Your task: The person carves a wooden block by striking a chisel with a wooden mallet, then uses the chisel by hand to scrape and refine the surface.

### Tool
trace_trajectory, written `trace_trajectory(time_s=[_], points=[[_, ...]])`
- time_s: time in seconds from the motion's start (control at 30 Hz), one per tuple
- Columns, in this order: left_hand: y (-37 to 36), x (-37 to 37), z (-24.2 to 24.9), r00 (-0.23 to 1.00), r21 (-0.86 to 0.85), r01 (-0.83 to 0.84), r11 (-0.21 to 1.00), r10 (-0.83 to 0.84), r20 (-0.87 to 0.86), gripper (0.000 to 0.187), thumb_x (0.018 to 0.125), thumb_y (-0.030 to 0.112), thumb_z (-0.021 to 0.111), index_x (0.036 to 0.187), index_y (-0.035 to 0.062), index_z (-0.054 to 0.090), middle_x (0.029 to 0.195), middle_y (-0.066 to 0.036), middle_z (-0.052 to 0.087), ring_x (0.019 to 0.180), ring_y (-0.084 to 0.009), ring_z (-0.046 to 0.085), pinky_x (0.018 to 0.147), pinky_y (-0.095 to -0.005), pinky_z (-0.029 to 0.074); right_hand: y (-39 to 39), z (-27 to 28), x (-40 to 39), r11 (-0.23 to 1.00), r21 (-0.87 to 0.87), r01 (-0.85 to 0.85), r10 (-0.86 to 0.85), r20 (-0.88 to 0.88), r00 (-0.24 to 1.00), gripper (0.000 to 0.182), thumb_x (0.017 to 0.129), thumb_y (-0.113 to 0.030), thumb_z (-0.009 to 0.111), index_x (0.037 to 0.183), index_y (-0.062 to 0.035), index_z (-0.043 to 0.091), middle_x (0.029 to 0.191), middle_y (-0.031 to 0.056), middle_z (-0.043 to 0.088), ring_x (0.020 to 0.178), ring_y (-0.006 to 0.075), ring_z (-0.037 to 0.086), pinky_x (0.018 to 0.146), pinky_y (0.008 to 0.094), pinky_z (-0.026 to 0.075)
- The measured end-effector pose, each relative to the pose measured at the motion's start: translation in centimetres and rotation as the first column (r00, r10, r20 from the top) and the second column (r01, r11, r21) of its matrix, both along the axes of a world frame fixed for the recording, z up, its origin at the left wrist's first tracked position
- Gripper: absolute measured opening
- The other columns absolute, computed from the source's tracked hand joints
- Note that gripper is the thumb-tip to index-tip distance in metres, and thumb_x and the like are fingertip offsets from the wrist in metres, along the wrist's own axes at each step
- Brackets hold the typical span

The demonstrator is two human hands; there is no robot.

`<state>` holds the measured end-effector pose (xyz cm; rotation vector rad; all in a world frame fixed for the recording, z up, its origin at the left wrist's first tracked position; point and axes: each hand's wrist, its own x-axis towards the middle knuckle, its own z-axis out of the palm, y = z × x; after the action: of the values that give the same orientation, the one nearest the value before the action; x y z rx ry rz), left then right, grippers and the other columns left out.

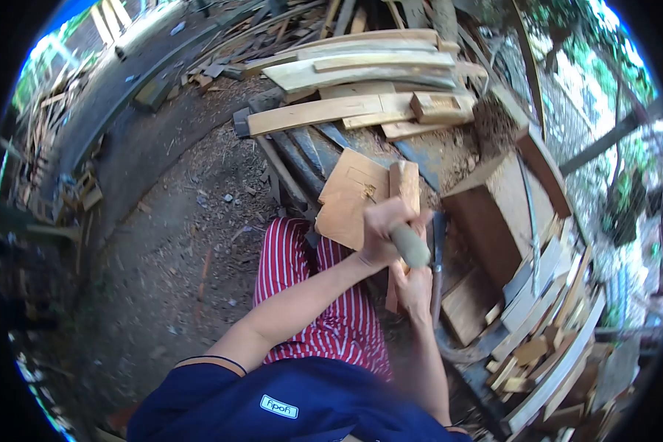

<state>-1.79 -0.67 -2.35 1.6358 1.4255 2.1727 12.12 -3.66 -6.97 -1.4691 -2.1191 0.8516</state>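
Note:
A flat pale board (pixel 344 200) lies in front of my knees, with a rectangular outline marked on its face and curled shavings near its middle. My left hand (pixel 381 230) is closed round a chisel (pixel 410 245); its thick rounded handle end points toward me and its thin blade meets the board at the shavings. Just below it, my right hand (pixel 414 289) is closed on a stout wooden bar (pixel 404 184) that extends away from me along the board's right side. Part of the bar is hidden behind my hands and the chisel handle.
Stacked planks (pixel 361 70) and a small hollowed wooden block (pixel 438 108) lie ahead. A large brown timber block (pixel 493 214) stands at the right, with offcuts (pixel 545 339) below it. A curved metal bar (pixel 437 287) is close to my right hand. Wood chips cover the ground (pixel 191 221).

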Motion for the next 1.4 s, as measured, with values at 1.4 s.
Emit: trace_trajectory(time_s=[1.4], points=[[1.6, -3.1, 1.0, 0.869, -0.045, -0.003, 0.999, 0.025, 0.495, 0.029, 0.088, 0.012, 0.070, 0.064, 0.0044, 0.055, 0.056, 0.001, 0.055, 0.054, -0.0023, 0.050, 0.046, -0.0262, 0.038, -4.3, 7.8, -0.2, 0.987, 0.022, 0.161, -0.132, -0.463, 0.877, 0.090, 0.086, -0.027, 0.059, 0.156, -0.0142, 0.006, 0.127, 0.0207, 0.049, 0.098, 0.0282, 0.060, 0.081, 0.0372, 0.050]])
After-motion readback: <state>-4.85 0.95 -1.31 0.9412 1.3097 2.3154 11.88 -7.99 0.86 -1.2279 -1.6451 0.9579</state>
